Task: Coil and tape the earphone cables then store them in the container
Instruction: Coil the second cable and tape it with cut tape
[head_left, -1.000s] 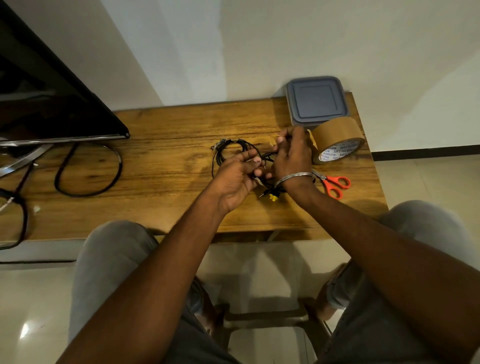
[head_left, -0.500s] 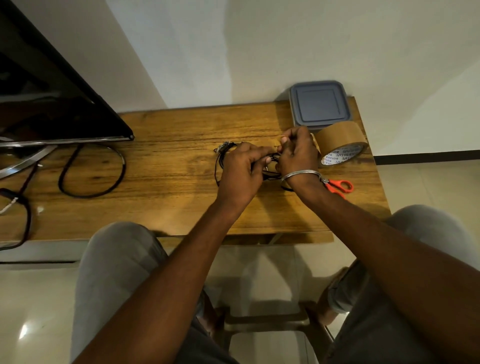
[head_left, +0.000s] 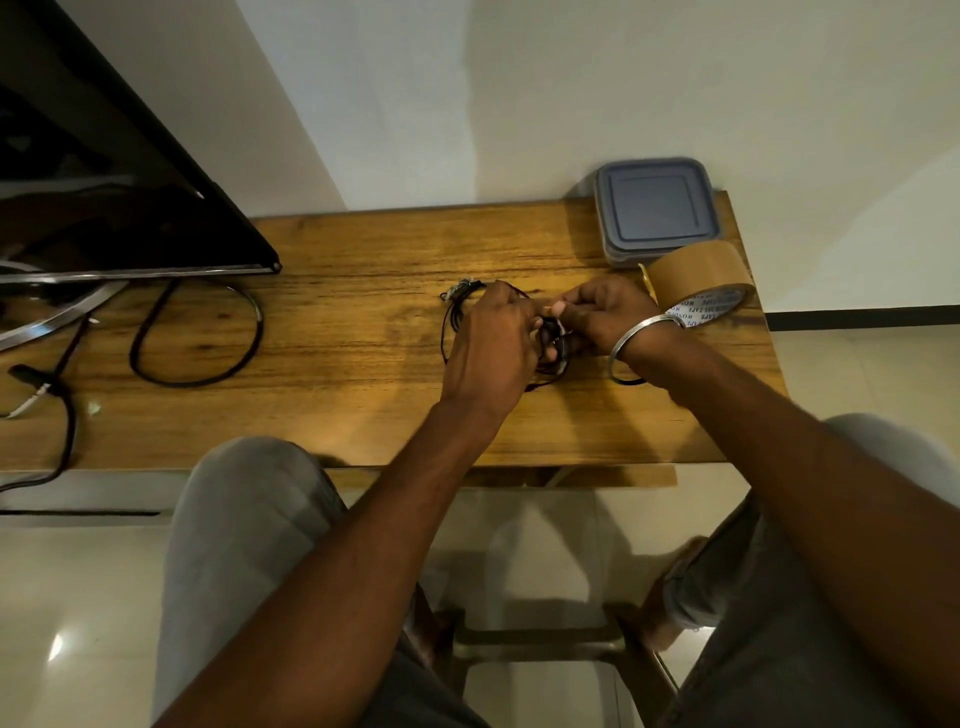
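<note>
1. Earphone cables (head_left: 550, 335) sit in a black bunch on the tabletop (head_left: 363, 343), between both hands.
2. Left hand (head_left: 488, 348) fingers curl round the bunch.
3. Right hand (head_left: 605, 317) fingers pinch it from the other side.
4. Tape roll (head_left: 696, 273) and closed container (head_left: 655, 208) sit just behind the right hand.

Black earphone cables (head_left: 551, 340); lidded grey container (head_left: 655, 208) beside tape roll (head_left: 696, 270)

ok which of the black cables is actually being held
The thin earphone cable, gripped between the left hand and right hand mid-table; the thick black cable loop by the tv lies untouched.
</note>
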